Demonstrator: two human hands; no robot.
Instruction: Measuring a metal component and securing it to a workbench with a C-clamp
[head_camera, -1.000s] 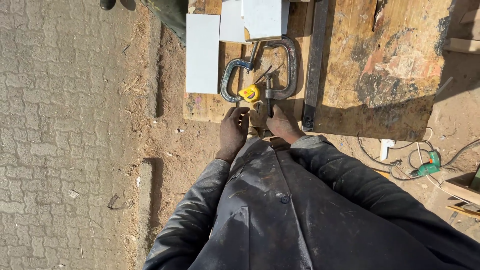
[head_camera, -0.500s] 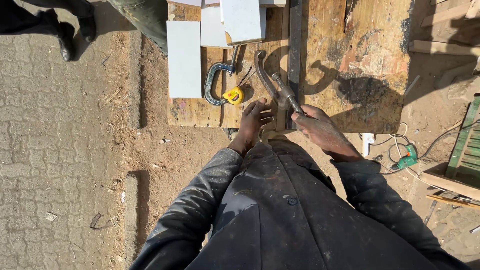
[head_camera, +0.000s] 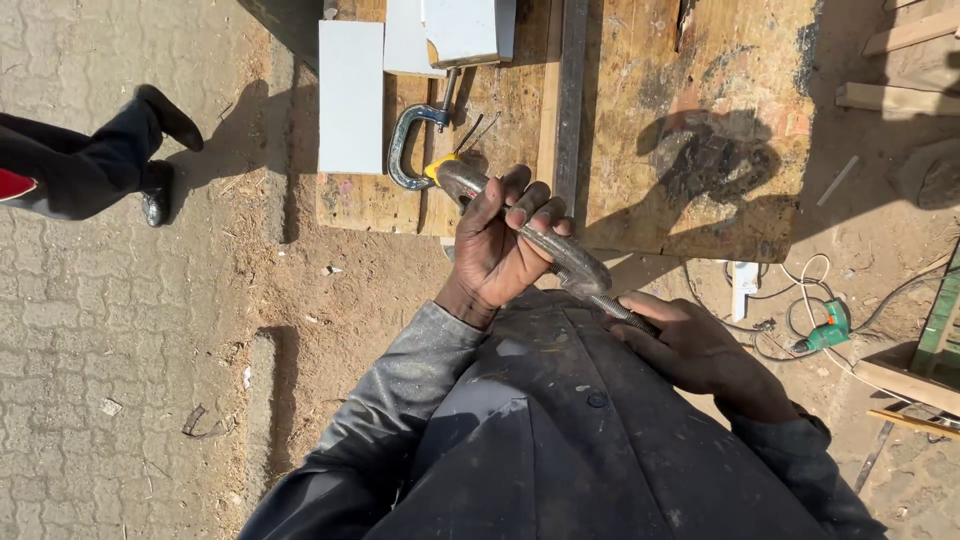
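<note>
head view is showing the left hand (head_camera: 500, 245) curling its fingers around the frame of a grey metal c-clamp (head_camera: 540, 248), lifted off the wooden workbench (head_camera: 700, 120). the right hand (head_camera: 700, 355) is closing on the clamp's threaded screw end, just beside the dark jacket (head_camera: 560, 440). a second c-clamp (head_camera: 405, 150) is lying on the bench by white panels (head_camera: 350, 95). sandy ground is lying open left of the bench edge, where another person's shoe (head_camera: 165, 120) is stepping.

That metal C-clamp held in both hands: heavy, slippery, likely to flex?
The C-clamp looks like thick solid metal, so probably heavy and rigid. Its worn, dull surface likely isn't slippery. The left hand wraps the frame, the right hand the screw end.
</note>
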